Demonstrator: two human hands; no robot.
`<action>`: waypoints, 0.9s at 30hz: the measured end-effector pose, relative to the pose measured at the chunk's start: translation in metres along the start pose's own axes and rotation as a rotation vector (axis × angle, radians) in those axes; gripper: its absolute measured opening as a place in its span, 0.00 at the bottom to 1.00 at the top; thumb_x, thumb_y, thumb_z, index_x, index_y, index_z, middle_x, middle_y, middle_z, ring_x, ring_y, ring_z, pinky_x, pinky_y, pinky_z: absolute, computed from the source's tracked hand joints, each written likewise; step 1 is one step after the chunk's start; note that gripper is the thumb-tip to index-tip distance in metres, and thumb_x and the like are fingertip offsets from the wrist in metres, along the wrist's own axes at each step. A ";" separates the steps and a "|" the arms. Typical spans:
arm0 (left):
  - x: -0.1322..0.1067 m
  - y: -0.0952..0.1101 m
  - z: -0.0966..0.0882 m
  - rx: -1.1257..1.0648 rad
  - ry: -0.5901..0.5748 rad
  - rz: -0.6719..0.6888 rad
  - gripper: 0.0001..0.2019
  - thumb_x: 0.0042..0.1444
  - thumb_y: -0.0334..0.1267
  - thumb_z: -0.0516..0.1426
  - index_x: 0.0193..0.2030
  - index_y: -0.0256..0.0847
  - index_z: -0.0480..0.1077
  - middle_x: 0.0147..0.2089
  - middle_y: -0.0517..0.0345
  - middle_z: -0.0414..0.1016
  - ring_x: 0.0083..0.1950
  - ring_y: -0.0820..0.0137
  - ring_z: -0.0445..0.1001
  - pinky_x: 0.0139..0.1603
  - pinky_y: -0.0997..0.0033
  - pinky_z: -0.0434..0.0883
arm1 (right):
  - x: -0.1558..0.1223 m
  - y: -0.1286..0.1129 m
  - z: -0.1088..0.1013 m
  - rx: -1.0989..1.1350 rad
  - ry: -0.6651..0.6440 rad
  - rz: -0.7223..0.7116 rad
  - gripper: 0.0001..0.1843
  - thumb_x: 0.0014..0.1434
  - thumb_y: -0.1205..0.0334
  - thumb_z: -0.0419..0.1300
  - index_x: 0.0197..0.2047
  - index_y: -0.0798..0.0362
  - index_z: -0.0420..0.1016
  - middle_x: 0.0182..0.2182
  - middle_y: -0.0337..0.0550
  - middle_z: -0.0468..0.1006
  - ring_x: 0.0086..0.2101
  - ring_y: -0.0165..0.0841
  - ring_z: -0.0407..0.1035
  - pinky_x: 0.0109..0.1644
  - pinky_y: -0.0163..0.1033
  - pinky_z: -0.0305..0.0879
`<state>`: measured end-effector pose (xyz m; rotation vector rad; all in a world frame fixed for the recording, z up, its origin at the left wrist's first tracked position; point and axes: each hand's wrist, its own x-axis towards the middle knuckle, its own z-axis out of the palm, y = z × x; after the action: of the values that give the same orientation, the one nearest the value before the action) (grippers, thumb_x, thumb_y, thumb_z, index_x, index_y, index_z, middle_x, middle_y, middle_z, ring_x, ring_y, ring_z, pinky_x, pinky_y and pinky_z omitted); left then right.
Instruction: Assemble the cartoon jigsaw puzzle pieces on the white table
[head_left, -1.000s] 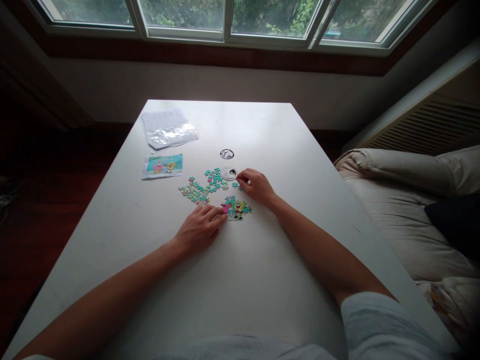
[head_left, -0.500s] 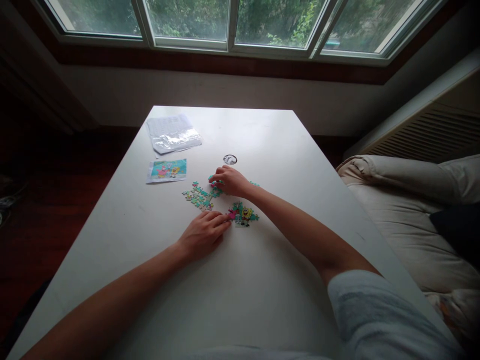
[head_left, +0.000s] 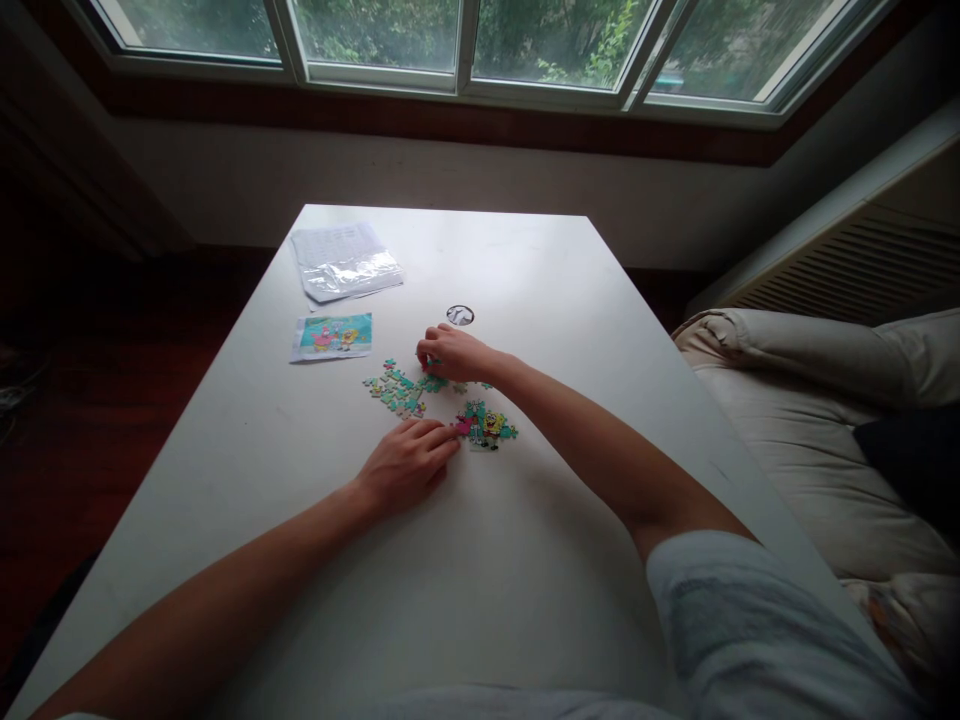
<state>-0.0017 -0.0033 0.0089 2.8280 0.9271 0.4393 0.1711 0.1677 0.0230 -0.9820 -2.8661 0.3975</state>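
Observation:
A partly joined jigsaw puzzle [head_left: 487,425] with a yellow cartoon figure lies mid-table. My left hand [head_left: 411,460] rests flat at its left side, fingers stretched out and fingertips touching the pink part. Loose jigsaw pieces [head_left: 397,390], mostly teal and pale, are spread just beyond that hand. My right hand [head_left: 454,352] is over the far side of these pieces, its fingers curled down and drawn together. Whatever its fingertips hold, if anything, is hidden. More pieces show below the right wrist.
A picture card [head_left: 332,337] with the cartoon figures lies left of the pieces. Behind it is a clear plastic bag [head_left: 349,262] with papers. A round black-and-white item [head_left: 460,315] sits beyond my right hand. A cushioned seat [head_left: 795,430] stands right of the white table [head_left: 525,600].
My right hand has shifted slightly to the left, its fingers more tucked in over the pieces. My left hand stays on the joined puzzle. The view has tilted slightly.

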 end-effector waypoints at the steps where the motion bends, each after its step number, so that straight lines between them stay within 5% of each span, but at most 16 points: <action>1: 0.000 0.000 0.000 0.002 0.005 -0.003 0.15 0.64 0.31 0.52 0.55 0.42 0.72 0.60 0.51 0.75 0.59 0.61 0.72 0.62 0.55 0.68 | 0.000 -0.001 -0.001 -0.003 -0.009 -0.012 0.09 0.61 0.64 0.62 0.45 0.52 0.77 0.45 0.51 0.72 0.45 0.40 0.62 0.47 0.40 0.56; 12: 0.000 -0.002 0.000 -0.030 0.033 -0.001 0.10 0.65 0.32 0.51 0.48 0.41 0.73 0.57 0.54 0.77 0.56 0.63 0.73 0.59 0.58 0.69 | 0.001 -0.003 0.000 0.050 -0.060 -0.029 0.06 0.56 0.66 0.63 0.40 0.54 0.76 0.42 0.49 0.72 0.43 0.38 0.64 0.47 0.40 0.58; 27: 0.001 -0.005 0.001 -0.043 0.048 0.004 0.09 0.65 0.32 0.53 0.47 0.41 0.73 0.57 0.54 0.77 0.56 0.63 0.73 0.59 0.58 0.69 | -0.006 0.006 0.005 0.177 0.108 -0.031 0.07 0.60 0.69 0.61 0.42 0.54 0.78 0.39 0.47 0.72 0.40 0.35 0.64 0.46 0.37 0.58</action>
<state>-0.0033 0.0012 0.0072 2.7925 0.9095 0.5238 0.1789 0.1675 0.0163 -0.8978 -2.6920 0.5658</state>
